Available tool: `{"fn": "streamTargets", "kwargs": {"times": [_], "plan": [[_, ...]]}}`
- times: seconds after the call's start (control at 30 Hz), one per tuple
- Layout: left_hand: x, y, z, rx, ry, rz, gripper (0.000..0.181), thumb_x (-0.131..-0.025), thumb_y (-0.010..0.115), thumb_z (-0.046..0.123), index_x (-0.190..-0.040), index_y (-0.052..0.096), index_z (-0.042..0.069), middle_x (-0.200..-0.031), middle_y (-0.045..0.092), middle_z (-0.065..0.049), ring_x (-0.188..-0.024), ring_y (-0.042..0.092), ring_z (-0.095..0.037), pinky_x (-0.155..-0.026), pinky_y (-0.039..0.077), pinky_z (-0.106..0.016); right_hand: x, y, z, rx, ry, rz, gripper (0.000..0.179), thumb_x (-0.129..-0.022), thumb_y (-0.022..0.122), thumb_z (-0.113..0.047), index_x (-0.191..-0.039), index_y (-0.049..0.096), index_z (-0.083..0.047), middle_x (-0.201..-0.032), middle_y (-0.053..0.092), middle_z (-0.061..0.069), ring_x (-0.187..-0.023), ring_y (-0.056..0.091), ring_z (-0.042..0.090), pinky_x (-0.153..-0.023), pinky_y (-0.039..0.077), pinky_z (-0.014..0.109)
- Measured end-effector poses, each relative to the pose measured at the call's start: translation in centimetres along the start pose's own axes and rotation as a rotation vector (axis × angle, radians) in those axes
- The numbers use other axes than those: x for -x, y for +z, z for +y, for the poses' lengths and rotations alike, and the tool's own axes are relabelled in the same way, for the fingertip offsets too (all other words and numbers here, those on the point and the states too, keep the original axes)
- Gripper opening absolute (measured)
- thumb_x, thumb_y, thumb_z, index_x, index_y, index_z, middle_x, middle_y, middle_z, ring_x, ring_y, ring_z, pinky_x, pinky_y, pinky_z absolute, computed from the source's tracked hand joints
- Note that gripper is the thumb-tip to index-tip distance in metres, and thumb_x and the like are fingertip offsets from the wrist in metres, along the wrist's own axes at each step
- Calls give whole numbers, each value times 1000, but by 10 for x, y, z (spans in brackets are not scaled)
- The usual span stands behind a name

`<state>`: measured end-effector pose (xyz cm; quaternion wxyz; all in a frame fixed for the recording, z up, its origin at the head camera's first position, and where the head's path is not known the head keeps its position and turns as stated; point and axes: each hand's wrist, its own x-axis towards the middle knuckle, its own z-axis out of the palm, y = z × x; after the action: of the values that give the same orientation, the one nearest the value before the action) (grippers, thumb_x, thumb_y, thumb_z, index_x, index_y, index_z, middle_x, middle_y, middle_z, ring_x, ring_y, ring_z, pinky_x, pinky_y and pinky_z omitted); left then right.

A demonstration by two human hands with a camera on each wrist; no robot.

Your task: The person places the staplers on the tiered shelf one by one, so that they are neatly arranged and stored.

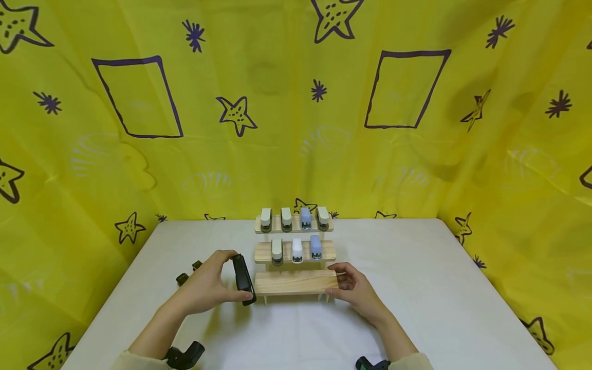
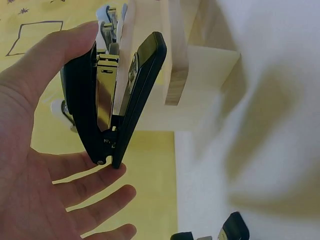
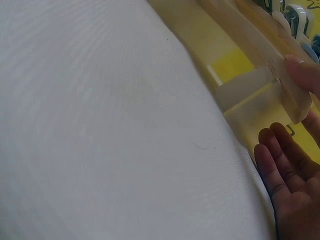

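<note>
My left hand pinches a black stapler between thumb and fingers, just left of the bottom shelf. In the left wrist view the stapler points hinge-down, its base swung away from the top arm. My right hand grips the right end of the bottom shelf of a three-step wooden display rack. Seen from the right wrist, the thumb lies against the board's edge while the other fingers curl near its end. Small staplers, white, cream and blue, stand on the top and middle shelves, such as a blue one.
Two small black objects lie on the white tablecloth, beyond my left forearm. A yellow curtain with drawn stars hangs behind and beside the table. Each wrist wears a black camera mount.
</note>
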<state>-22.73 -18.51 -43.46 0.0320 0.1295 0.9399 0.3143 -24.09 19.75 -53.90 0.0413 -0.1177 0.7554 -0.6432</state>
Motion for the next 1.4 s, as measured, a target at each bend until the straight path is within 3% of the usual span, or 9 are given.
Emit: {"fn": "streamTargets", "kwargs": {"times": [0.9, 1.4], "plan": [[11, 10, 18, -103, 67, -14, 113, -62, 88, 74, -148, 50, 12, -145, 57, -10, -134, 56, -34, -106, 48, -58, 0, 0, 0, -2, 4, 7, 55, -82, 85, -8, -132, 60, -4, -126, 60, 20, -102, 62, 19, -85, 53, 22], [13, 20, 32, -80, 78, -41, 111, -61, 89, 72, -149, 51, 16, -142, 59, -4, -134, 55, -30, -107, 48, -56, 0, -1, -1, -13, 3, -4, 56, -83, 85, -9, -132, 60, -3, -124, 60, 22, -100, 62, 19, -83, 54, 23]]}}
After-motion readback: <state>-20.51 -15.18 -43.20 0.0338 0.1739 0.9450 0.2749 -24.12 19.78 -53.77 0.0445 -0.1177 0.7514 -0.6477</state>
